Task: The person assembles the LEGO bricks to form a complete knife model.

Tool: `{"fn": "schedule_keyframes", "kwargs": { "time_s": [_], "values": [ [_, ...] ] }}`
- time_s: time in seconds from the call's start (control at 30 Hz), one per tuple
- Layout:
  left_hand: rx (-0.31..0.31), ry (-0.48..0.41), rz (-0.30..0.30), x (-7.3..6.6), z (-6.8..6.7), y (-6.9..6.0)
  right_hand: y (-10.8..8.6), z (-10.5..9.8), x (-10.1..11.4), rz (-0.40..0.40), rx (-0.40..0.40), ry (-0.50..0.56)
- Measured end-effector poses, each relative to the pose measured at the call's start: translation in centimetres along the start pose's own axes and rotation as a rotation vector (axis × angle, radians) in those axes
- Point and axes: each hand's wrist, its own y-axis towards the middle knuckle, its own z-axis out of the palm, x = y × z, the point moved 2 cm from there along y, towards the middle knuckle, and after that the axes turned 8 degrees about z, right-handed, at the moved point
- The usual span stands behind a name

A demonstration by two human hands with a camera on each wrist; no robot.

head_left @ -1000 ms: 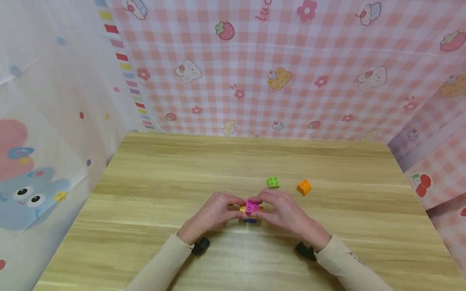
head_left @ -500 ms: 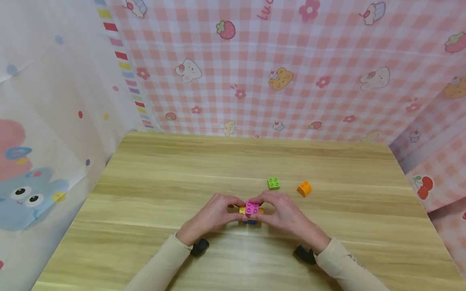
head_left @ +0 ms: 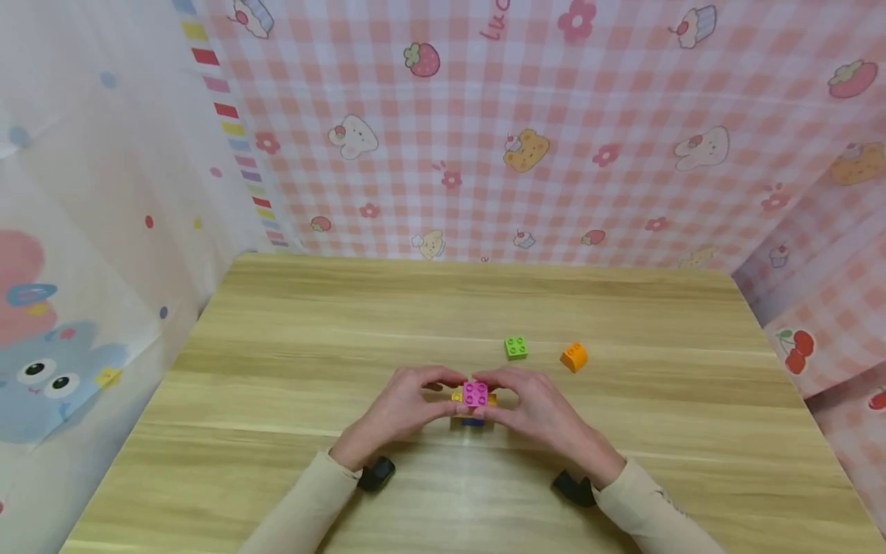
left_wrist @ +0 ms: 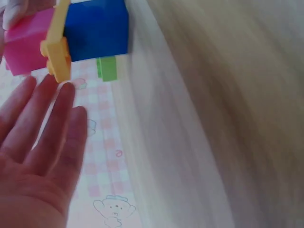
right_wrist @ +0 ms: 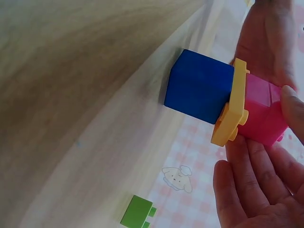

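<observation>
A pink toy building brick [head_left: 475, 394] with studs on top sits on a flat yellow piece [right_wrist: 231, 111], which rests on a blue brick [right_wrist: 199, 86] standing on the table. My left hand [head_left: 408, 404] is at the left of this stack, thumb and forefinger at the pink brick's near and far sides. From the right, my right hand [head_left: 536, 400] pinches the same brick between thumb and fingertips. The left wrist view has the left hand's other fingers [left_wrist: 66, 128] stretched out beneath the yellow piece. In the head view, the blue brick is mostly hidden.
Beyond the hands, a green brick [head_left: 515, 348] lies on the wooden table [head_left: 311, 323]. An orange brick with a rounded side [head_left: 574, 356] lies to its right. Printed cloths hang behind and beside the table. Each wrist carries a black device [head_left: 377, 474].
The whole head view shifts slightly. Both hands stay at the stack with barely any movement, and the right fingers sit a little differently around the pink brick. The green and orange bricks stay put.
</observation>
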Motion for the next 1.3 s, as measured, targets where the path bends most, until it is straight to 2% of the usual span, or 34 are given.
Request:
{"fn": "schedule_keyframes", "kwargs": {
  "time_s": [0.1,0.27,0.43,0.6,0.73,0.83,0.97,1.3],
  "values": [
    [-0.033,-0.025,0.044,-0.4,0.2,0.0,-0.1,0.0,-0.2,0.004,0.010,0.004],
    [-0.036,-0.006,0.118,-0.9,0.6,0.2,-0.7,-0.5,-1.0,0.038,0.047,-0.002],
    [-0.036,-0.018,0.092,-1.2,0.6,0.3,-0.9,-2.5,-2.5,0.091,0.044,-0.010],
    [-0.036,-0.027,0.070,-1.2,0.4,0.2,-0.1,-4.2,-3.9,0.047,-0.011,-0.086],
    [-0.042,-0.041,0.073,-1.1,0.5,0.1,0.7,-4.8,-4.8,0.017,-0.017,-0.142],
    [-0.047,-0.061,0.071,-1.0,0.7,0.1,1.5,-5.2,-5.5,0.015,0.012,-0.163],
    [-0.044,-0.078,0.040,-0.8,1.0,0.1,2.5,-5.5,-6.4,0.027,0.061,-0.184],
    [-0.049,-0.090,-0.003,-0.8,1.1,-0.1,4.7,-5.4,-7.9,0.129,0.199,-0.191]
  ]
}}
